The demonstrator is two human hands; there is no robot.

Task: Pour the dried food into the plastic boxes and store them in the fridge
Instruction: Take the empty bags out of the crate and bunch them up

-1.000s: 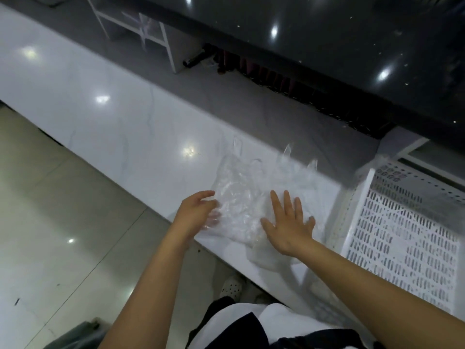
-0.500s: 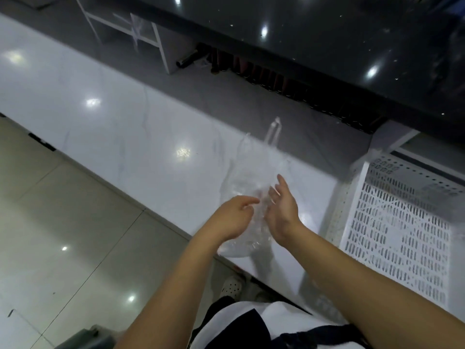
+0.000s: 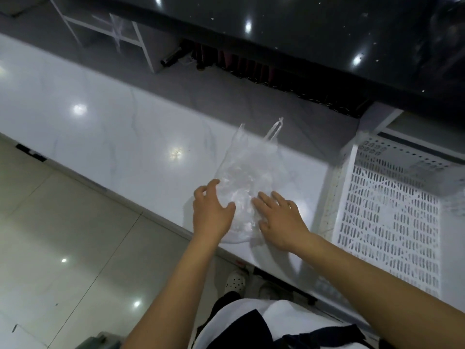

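A crumpled, empty-looking clear plastic bag (image 3: 247, 177) with loop handles lies on the white marble counter (image 3: 113, 127) near its front edge. My left hand (image 3: 212, 212) rests at the bag's left side with fingers spread and relaxed. My right hand (image 3: 281, 220) lies flat on the bag's right part, fingers straight and pressing it down. No dried food or plastic boxes are visible.
A white perforated plastic crate (image 3: 387, 217) stands on the counter just right of the bag. A dark glossy cabinet (image 3: 302, 34) hangs over the back of the counter, with a white frame (image 3: 120, 34) beneath it at the far left. Tiled floor (image 3: 63, 235) lies below.
Half a second ago both hands held the bag bunched between them; now the bag lies flatter on the counter and both hands have spread apart on it.
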